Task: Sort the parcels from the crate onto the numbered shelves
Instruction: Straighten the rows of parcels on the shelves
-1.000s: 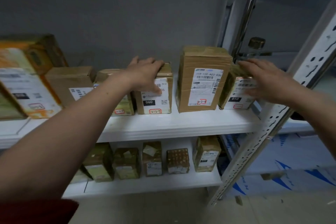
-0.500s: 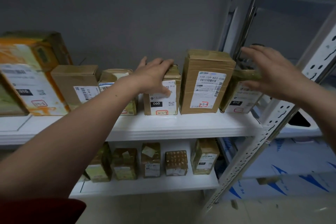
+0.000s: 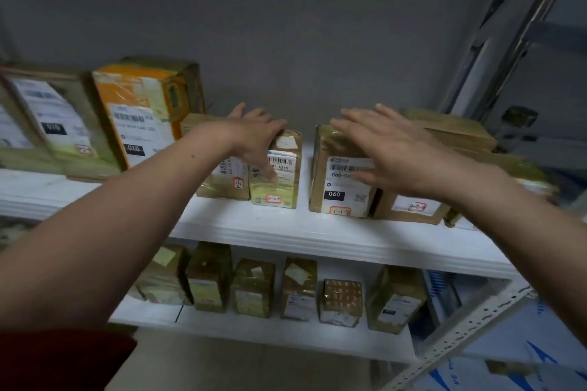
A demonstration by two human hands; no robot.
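Note:
Taped brown parcels stand in a row on the white upper shelf (image 3: pixel 286 232). My left hand (image 3: pixel 254 140) lies over the top of a small parcel (image 3: pixel 279 197) with a barcode label, fingers stretched back and thumb down its front. A similar parcel (image 3: pixel 222 184) stands right beside it on the left. My right hand (image 3: pixel 390 155), fingers spread and straight, hovers over the top front of the parcel marked 060 (image 3: pixel 336 197) and holds nothing. A narrow gap separates the small parcel from the 060 parcel.
Left on the same shelf stand an orange parcel marked 010 (image 3: pixel 136 124) and a larger one (image 3: pixel 47 124). Another parcel (image 3: pixel 413 209) sits right of 060. The lower shelf (image 3: pixel 254 330) carries several small parcels. A perforated metal post (image 3: pixel 460 336) bounds the right.
My left hand left the 060 parcel for its left neighbour. My right hand came from the rightmost parcel to the 060 parcel. A gap now shows left of the 060 parcel.

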